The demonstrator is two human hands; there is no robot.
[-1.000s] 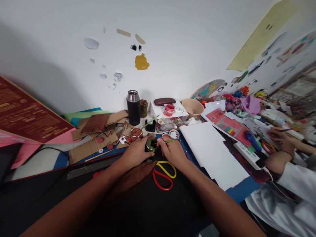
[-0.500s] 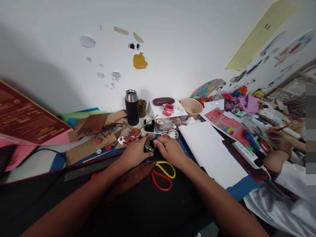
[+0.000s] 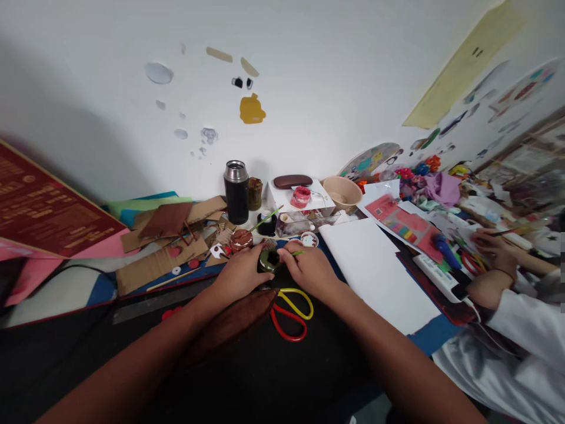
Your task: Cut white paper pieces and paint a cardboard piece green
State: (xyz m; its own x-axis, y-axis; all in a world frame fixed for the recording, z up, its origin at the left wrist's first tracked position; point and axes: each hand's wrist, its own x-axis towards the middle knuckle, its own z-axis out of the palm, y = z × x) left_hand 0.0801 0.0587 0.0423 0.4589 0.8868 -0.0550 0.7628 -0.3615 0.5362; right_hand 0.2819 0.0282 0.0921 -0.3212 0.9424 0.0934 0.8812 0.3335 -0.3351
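Note:
My left hand [image 3: 238,272] curls around the side of a dark green, round, hollow-looking piece [image 3: 266,259], thumb at its near edge. Pinched in my right hand [image 3: 308,268] is a thin green stick [image 3: 299,253]; its working end is hidden by my fingers and points toward the dark opening of the green piece. Just below both hands lie scissors with red and yellow handles [image 3: 289,337], beside a long brown leaf-shaped piece [image 3: 238,324]. A red-brown round container [image 3: 241,239] stands beyond my left hand, and a white paint-smeared lid [image 3: 309,239] beyond my right.
Behind stand a black flask [image 3: 236,197], a black cup [image 3: 266,225] and a beige bowl [image 3: 342,192]. Cardboard scraps [image 3: 159,265] crowd the left. White paper [image 3: 375,271] and a power strip [image 3: 439,277] lie right, near a co-worker's hand [image 3: 488,244].
My right hand has shifted slightly to the right with the green stick. My left hand keeps its hold on the green piece. The co-worker's hand has moved a little.

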